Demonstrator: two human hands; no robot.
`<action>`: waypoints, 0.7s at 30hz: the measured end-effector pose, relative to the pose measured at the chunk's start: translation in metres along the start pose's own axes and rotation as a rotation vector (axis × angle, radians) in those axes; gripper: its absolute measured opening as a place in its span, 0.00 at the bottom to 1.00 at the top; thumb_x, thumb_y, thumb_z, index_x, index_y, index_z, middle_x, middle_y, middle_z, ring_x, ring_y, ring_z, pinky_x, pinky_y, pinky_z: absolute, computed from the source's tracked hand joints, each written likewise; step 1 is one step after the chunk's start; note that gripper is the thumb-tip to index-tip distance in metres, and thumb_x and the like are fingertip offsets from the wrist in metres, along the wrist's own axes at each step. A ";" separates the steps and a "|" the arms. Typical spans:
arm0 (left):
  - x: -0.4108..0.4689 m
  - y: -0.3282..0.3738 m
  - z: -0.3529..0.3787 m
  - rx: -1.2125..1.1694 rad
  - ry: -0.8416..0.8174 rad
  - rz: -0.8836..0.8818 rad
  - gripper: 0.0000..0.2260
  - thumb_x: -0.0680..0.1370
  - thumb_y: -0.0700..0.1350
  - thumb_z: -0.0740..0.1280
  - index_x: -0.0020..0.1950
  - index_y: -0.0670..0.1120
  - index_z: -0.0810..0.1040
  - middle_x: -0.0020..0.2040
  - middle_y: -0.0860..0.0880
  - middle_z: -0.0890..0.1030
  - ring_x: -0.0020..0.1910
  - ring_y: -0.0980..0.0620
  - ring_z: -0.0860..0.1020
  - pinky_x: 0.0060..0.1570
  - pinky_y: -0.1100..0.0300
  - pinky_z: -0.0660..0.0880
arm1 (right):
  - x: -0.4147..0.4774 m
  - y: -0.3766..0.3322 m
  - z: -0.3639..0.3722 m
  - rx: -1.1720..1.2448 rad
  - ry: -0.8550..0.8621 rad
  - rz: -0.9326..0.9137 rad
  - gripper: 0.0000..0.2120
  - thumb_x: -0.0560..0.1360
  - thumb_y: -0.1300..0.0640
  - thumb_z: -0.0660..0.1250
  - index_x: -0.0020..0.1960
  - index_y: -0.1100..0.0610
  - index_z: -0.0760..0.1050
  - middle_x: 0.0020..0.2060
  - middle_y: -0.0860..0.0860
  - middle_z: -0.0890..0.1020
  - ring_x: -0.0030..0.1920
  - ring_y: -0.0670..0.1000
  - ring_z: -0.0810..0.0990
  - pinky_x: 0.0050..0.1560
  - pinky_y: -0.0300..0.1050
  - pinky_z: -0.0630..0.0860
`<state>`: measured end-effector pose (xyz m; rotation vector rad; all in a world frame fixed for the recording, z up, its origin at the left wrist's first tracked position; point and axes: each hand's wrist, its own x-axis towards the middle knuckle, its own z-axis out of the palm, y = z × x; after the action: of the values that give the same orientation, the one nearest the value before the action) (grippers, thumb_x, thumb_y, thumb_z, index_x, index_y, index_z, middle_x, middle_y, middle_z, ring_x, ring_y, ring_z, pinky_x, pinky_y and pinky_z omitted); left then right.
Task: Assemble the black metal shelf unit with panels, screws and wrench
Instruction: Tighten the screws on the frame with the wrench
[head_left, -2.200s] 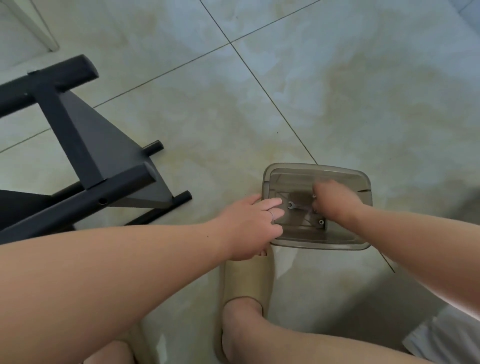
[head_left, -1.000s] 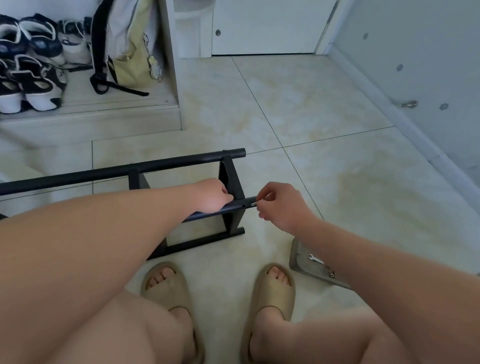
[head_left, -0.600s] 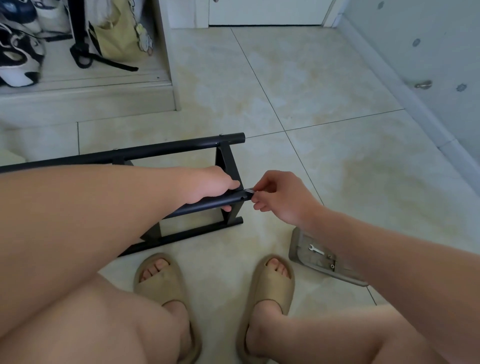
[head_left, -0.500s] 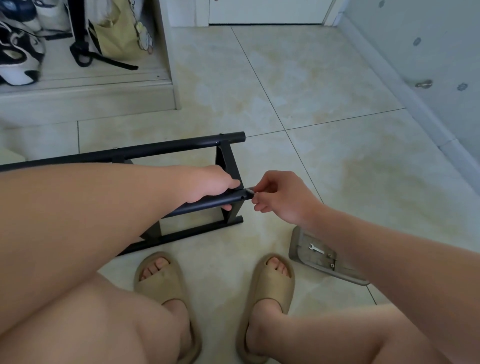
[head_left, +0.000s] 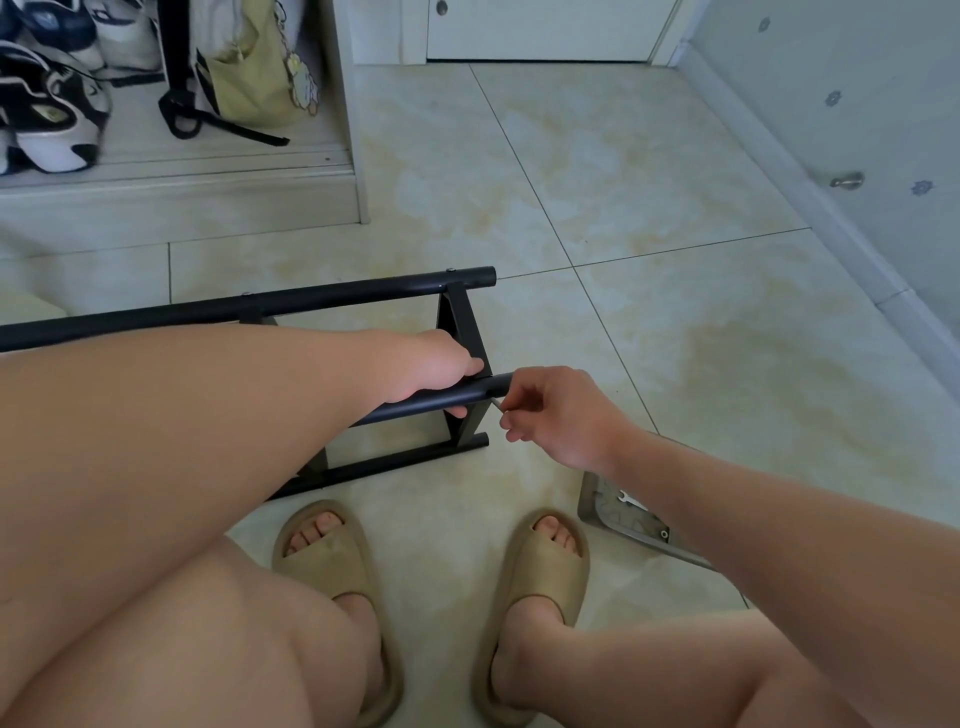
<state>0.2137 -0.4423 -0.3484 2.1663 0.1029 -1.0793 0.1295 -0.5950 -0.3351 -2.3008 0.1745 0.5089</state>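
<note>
The person sits low on the tiled floor with the black shelf frame lying on its side at their eleven o'clock, its end post toward the middle of the room. The left hand is wrapped over the nearer tube of the frame, fingers curled right round it close to the open end. Just at its three o'clock, the right hand pinches a small silver piece between thumb and fingertips, holding it against the underside of that tube end; it is too small to tell whether it is a screw or a key.

At the person's two o'clock, partly behind the right forearm, a smoky plastic tray sits on the floor with the wrench and a screw inside. Both feet wear tan slippers. Away at ten o'clock, trainers and a yellowish bag rest on a low shelf.
</note>
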 end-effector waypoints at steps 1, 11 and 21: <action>0.001 0.000 0.000 -0.005 0.001 -0.004 0.16 0.84 0.52 0.59 0.59 0.41 0.77 0.32 0.48 0.84 0.21 0.57 0.78 0.34 0.60 0.70 | 0.000 0.000 0.000 0.002 0.002 -0.008 0.11 0.74 0.66 0.67 0.39 0.52 0.77 0.35 0.54 0.86 0.43 0.58 0.84 0.51 0.57 0.81; 0.007 -0.001 -0.001 -0.018 -0.017 -0.032 0.16 0.84 0.53 0.59 0.60 0.42 0.76 0.35 0.46 0.85 0.25 0.55 0.81 0.35 0.59 0.72 | 0.003 0.002 0.001 0.057 0.009 -0.031 0.08 0.74 0.67 0.68 0.40 0.55 0.78 0.34 0.53 0.86 0.42 0.56 0.85 0.53 0.59 0.81; 0.004 0.000 -0.001 0.000 -0.019 -0.037 0.16 0.84 0.53 0.59 0.61 0.42 0.76 0.32 0.48 0.85 0.24 0.57 0.79 0.35 0.60 0.70 | 0.005 0.002 0.004 0.048 0.000 -0.020 0.08 0.75 0.66 0.69 0.41 0.55 0.78 0.34 0.52 0.85 0.43 0.57 0.85 0.53 0.59 0.81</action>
<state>0.2169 -0.4425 -0.3508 2.1616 0.1341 -1.1206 0.1323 -0.5937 -0.3407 -2.2536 0.1613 0.4898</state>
